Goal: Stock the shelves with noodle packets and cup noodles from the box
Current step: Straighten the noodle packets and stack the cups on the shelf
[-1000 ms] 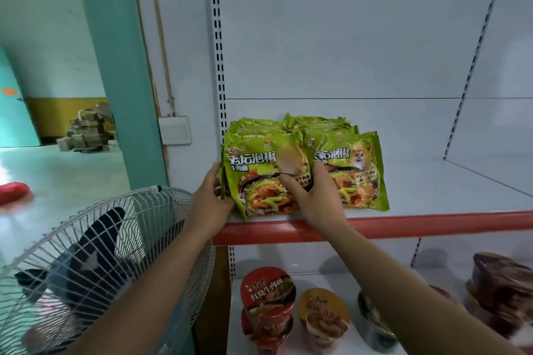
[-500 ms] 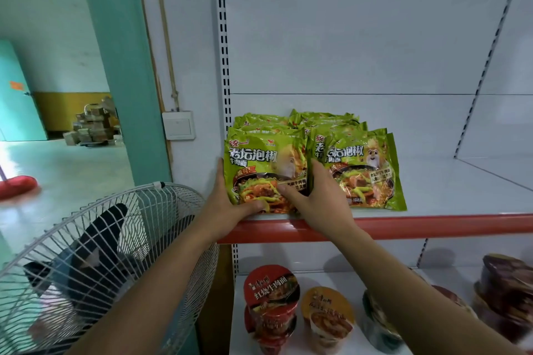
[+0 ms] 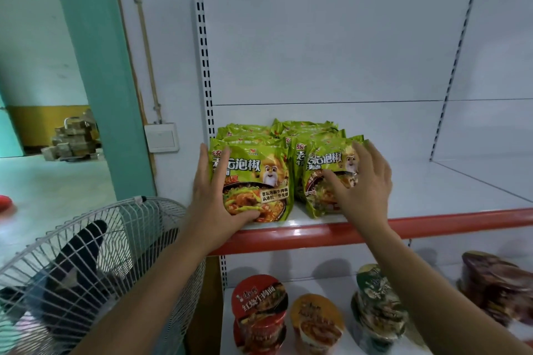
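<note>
- white shelving fills my view, with a slotted upright (image 3: 204,66) at its left end; beside it are a teal pillar (image 3: 95,66) and a wall switch (image 3: 161,138).
- far back on the left floor sits a pile of brownish blocks (image 3: 75,138) – too blurred for me to say what they are.
- a white-caged fan (image 3: 86,268) with dark blades stands low on the left, just beside the shelving.
- the upper shelf (image 3: 432,225), white with a red front lip, carries green noodle packets in two rows at its left end, with more stacked behind (image 3: 302,128).
- the left front packet (image 3: 259,176) stands leaning back near the lip; the right front packet (image 3: 317,204) stands just beside it, touching.
- my left grip (image 3: 213,199) is a bare hand, fingers straight up along the left front packet's left edge – thumb pressed across its lower front. nothing is pinched.
- my right grip (image 3: 363,190) is spread wide and lies flat on the right front packet, thumb on the printed face, fingertips (image 3: 360,150) at its top right corner.
- on the lower shelf (image 3: 226,311) stand a red cup (image 3: 259,305), an orange cup (image 3: 317,320) and a dark green cup (image 3: 375,302) in a row.
- dark bowl-shaped packs (image 3: 496,285) sit further right, blurred.
</note>
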A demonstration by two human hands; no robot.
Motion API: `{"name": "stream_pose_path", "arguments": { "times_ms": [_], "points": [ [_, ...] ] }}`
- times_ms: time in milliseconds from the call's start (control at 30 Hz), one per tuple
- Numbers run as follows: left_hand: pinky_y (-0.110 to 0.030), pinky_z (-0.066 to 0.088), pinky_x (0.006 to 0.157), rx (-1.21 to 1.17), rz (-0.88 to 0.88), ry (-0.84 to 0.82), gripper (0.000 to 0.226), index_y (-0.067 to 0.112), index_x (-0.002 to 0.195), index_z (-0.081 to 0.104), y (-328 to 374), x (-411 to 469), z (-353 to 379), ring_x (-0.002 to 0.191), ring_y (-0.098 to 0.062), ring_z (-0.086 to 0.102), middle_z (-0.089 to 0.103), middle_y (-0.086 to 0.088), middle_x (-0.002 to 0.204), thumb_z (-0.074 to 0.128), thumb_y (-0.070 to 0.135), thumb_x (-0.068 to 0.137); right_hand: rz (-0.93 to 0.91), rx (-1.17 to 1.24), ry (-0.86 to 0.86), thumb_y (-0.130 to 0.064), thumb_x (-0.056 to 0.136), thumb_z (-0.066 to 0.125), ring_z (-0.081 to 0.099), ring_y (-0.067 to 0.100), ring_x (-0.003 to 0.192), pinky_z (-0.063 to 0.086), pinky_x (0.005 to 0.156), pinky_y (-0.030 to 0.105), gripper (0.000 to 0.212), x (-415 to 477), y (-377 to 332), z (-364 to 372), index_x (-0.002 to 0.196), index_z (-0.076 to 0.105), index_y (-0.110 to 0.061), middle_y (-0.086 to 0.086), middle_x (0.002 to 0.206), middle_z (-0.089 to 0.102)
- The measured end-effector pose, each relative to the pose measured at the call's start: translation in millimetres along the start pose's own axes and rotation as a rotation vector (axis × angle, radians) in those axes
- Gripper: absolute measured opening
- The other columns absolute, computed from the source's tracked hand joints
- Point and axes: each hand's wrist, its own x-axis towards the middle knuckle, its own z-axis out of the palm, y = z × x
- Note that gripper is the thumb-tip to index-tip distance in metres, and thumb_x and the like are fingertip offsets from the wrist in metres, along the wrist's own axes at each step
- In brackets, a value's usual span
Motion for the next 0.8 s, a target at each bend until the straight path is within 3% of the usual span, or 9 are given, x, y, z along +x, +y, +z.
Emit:
{"name": "stream_pose_path", "arguments": {
  "times_ms": [67, 167, 400, 533, 667, 800],
  "points": [
    [-0.048, 0.025, 0.115, -0.01, -0.036, -0.006, 0.124, 0.055, 0.146, -0.005, -1.4, 1.3, 2.4, 0.144, -0.005, -0.008, -0.028, 0.02, 0.157, 0.087, 0.048, 0.064, 0.199, 0.009, -0.164, -0.066, 0.077, 0.066, 0.013, 0.028, 0.15, 0.018, 0.12, 0.051, 0.103, 6.0, 18.0, -5.3, 0.156, 0.015, -0.024, 0.004, 0.164, 0.011],
    [-0.048, 0.026, 0.114, -0.013, -0.03, -0.004, 0.123, 0.051, 0.15, -0.002, -1.9, 0.9, 6.2, 0.146, -0.008, -0.006, -0.03, 0.02, 0.157, 0.086, 0.049, 0.064, 0.29, 0.081, -0.28, -0.07, 0.073, 0.065, 0.024, 0.032, 0.147, 0.028, 0.115, 0.054, 0.114, 5.3, 25.1, -5.6, 0.157, 0.003, -0.024, 0.006, 0.163, 0.015],
    [-0.048, 0.023, 0.115, 0.05, -0.025, -0.042, 0.123, 0.051, 0.149, -0.009, 1.8, 4.3, 11.6, 0.147, -0.009, -0.013, -0.036, 0.021, 0.154, 0.082, 0.056, 0.065, 0.214, 0.025, -0.319, -0.076, 0.07, 0.063, 0.029, 0.033, 0.144, 0.035, 0.109, 0.054, 0.121, -5.4, 9.5, 11.7, 0.157, -0.002, -0.023, 0.007, 0.162, 0.015],
    [-0.04, 0.013, 0.113, 0.112, -0.009, -0.022, 0.124, 0.054, 0.146, -0.013, 2.2, 0.5, 10.2, 0.148, -0.01, -0.018, -0.041, 0.022, 0.15, 0.08, 0.064, 0.063, 0.224, 0.044, -0.34, -0.08, 0.063, 0.06, 0.028, 0.033, 0.144, 0.035, 0.112, 0.054, 0.125, -4.2, 11.4, 9.4, 0.157, 0.0, -0.023, 0.008, 0.162, 0.015],
    [-0.054, 0.025, 0.115, 0.129, -0.059, -0.029, 0.122, 0.052, 0.149, -0.011, 2.6, 1.8, 13.0, 0.151, -0.018, -0.013, -0.043, 0.022, 0.149, 0.078, 0.064, 0.065, 0.227, 0.037, -0.348, -0.081, 0.062, 0.058, 0.03, 0.033, 0.144, 0.035, 0.112, 0.053, 0.124, -2.8, 9.4, 9.3, 0.157, 0.004, -0.022, 0.007, 0.162, 0.016],
    [-0.052, 0.027, 0.114, 0.163, -0.043, -0.023, 0.123, 0.054, 0.145, -0.014, 7.3, -1.1, 10.2, 0.151, -0.018, -0.012, -0.044, 0.023, 0.147, 0.076, 0.067, 0.064, 0.243, 0.077, -0.367, -0.068, 0.072, 0.069, 0.029, 0.031, 0.144, 0.032, 0.113, 0.05, 0.116, -0.8, 9.0, 3.7, 0.157, 0.007, -0.018, 0.007, 0.162, 0.014]
  ]
}}
